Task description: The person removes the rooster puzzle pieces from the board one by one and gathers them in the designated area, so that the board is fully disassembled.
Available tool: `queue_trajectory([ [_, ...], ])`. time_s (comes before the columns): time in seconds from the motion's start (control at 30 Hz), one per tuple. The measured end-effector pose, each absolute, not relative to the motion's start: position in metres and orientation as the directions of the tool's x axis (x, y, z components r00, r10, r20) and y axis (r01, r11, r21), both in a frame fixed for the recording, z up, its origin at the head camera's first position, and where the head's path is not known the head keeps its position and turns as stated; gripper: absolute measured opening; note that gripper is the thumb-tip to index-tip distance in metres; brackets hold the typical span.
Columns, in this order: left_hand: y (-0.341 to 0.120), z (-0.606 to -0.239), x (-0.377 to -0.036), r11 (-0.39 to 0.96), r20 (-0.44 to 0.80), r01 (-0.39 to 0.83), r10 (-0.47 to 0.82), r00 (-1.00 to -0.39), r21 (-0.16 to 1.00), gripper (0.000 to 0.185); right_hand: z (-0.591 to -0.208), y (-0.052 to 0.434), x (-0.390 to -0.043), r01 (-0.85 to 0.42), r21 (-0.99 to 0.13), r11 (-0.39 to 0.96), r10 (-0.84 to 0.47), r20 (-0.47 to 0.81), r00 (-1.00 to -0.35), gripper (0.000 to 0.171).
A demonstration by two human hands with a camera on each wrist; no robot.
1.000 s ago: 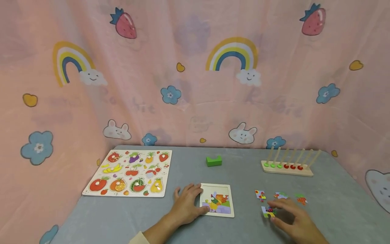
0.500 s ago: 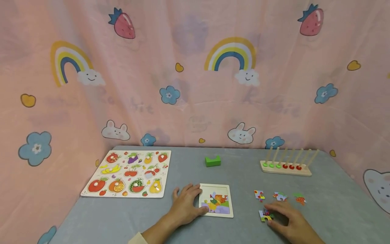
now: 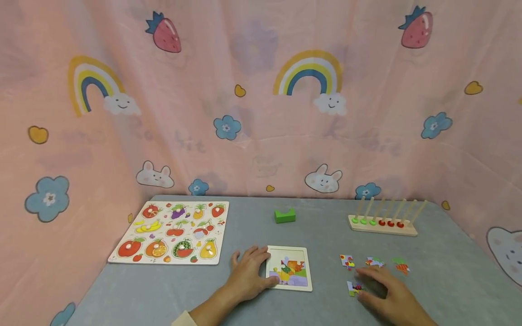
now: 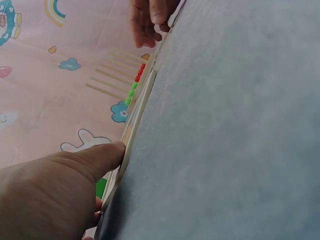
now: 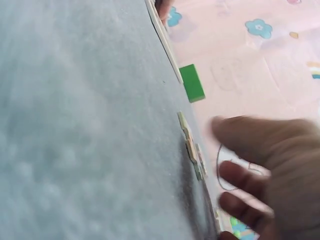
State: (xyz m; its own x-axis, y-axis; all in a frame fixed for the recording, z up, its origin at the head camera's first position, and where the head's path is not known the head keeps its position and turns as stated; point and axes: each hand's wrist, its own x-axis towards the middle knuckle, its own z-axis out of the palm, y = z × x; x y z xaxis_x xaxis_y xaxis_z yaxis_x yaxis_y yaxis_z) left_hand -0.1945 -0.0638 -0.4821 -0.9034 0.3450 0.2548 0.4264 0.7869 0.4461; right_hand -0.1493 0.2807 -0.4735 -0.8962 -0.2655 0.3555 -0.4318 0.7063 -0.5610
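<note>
A square wooden jigsaw tray (image 3: 288,253) lies on the table, partly filled with pieces that show an orange and green picture. My left hand (image 3: 250,275) grips its left side, thumb on the near left corner and fingertips at the far left corner; in the left wrist view the thumb (image 4: 107,156) presses the tray's edge. To the tray's right, my right hand (image 3: 387,292) hovers with thumb and index finger apart, close beside a loose jigsaw piece (image 3: 353,288). In the right wrist view the blurred right hand (image 5: 265,160) stands off from the piece (image 5: 191,147).
Beyond the right hand lie more loose pieces: a yellow-and-red one (image 3: 347,261), a lilac one (image 3: 374,261) and an orange-and-green one (image 3: 401,265). A green block (image 3: 285,216), a wooden bead counter (image 3: 383,225) and a fruit knob puzzle board (image 3: 169,233) stand farther back.
The right hand and the nearest loose piece have shifted slightly left and toward the near edge. Its fingers have come off the piece. The left hand keeps its place on the tray.
</note>
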Motion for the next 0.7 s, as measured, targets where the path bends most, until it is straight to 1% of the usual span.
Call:
queue_trajectory([
  [0.07, -0.064, -0.482, -0.195, 0.786, 0.257, 0.428, 0.346, -0.902, 0.446, 0.060, -0.466, 0.280, -0.149, -0.429, -0.577, 0.695, -0.263, 0.351, -0.899, 0.041],
  [0.17, -0.064, -0.482, -0.195, 0.787, 0.257, 0.429, 0.347, -0.902, 0.443, 0.060, -0.452, 0.277, -0.150, -0.404, -0.617, 0.676, -0.261, 0.312, -0.913, 0.040],
  [0.3, -0.065, -0.481, -0.194, 0.783, 0.254, 0.426, 0.344, -0.904, 0.454, 0.059, -0.430, 0.267, -0.151, -0.353, -0.636, 0.686, -0.233, 0.268, -0.935, 0.038],
  [0.5, -0.065, -0.480, -0.194, 0.777, 0.248, 0.428, 0.350, -0.903, 0.462, 0.059, -0.408, 0.244, -0.158, -0.423, -0.603, 0.677, -0.246, 0.356, -0.901, 0.039],
  [0.7, -0.064, -0.479, -0.193, 0.776, 0.238, 0.422, 0.349, -0.906, 0.469, 0.059, -0.399, 0.222, -0.165, -0.459, -0.592, 0.662, -0.259, 0.395, -0.882, 0.039],
])
